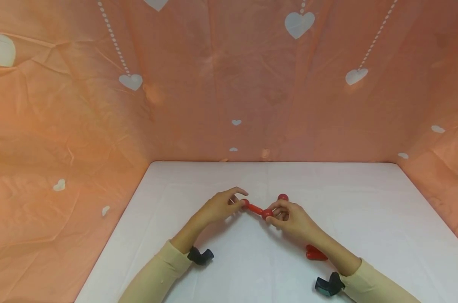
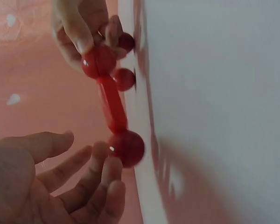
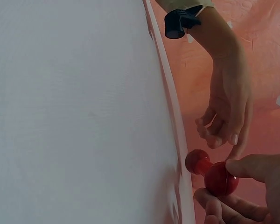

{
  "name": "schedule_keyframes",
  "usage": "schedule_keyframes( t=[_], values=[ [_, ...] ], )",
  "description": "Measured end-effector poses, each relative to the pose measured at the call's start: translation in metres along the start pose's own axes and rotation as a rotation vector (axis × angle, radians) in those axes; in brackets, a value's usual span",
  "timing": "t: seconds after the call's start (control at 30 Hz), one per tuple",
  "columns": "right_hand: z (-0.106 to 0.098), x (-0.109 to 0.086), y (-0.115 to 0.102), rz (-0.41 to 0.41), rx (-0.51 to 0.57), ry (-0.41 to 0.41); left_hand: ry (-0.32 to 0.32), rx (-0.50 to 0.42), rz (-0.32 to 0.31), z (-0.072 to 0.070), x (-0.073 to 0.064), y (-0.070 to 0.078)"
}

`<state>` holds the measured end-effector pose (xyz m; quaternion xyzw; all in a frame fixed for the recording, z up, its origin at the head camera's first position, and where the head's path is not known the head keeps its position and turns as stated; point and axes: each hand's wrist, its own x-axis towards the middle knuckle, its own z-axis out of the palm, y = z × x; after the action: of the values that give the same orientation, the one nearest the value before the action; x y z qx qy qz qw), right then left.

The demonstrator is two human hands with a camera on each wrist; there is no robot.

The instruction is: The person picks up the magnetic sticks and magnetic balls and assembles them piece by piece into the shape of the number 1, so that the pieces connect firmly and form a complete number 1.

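My right hand [image 1: 291, 216] pinches one ball of a red toy dumbbell [image 2: 113, 105], thumb on one side and fingers on the other. A short bar joins its two balls, and a seam line runs across the gripped one. At the other ball is my left hand [image 1: 223, 204], fingertips right against it while the thumb stands apart, as the left wrist view shows. The dumbbell is held slanted over the white table [image 1: 247, 269]. Just behind the right hand sits another red ball [image 1: 283, 197]; two red balls show there in the left wrist view.
A red object [image 1: 316, 253] with rounded lobes lies on the table, partly covered by the right forearm. Orange sheeting [image 1: 221, 84] with white hearts rises behind the table and along both sides. Each wrist carries a black camera mount [image 1: 201, 256].
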<state>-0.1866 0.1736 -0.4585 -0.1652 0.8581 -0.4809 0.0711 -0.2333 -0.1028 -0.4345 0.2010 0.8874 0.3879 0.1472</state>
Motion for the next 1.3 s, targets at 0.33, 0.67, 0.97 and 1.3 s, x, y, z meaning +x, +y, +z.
schedule_keyframes(
  t=[0.33,0.67,0.97,1.3],
  values=[
    [0.002,0.001,0.001,-0.009,-0.019,-0.013,-0.157,-0.102,0.088,0.016,0.001,0.003],
    [0.003,0.002,0.0,0.008,-0.005,-0.019,-0.203,-0.139,0.109,0.025,0.001,0.004],
    [0.004,0.002,0.001,-0.036,0.023,-0.036,-0.253,-0.163,0.117,0.029,0.004,0.002],
    [0.007,0.0,0.001,-0.076,0.032,-0.044,-0.27,-0.241,0.048,0.036,0.002,0.004]
  ],
)
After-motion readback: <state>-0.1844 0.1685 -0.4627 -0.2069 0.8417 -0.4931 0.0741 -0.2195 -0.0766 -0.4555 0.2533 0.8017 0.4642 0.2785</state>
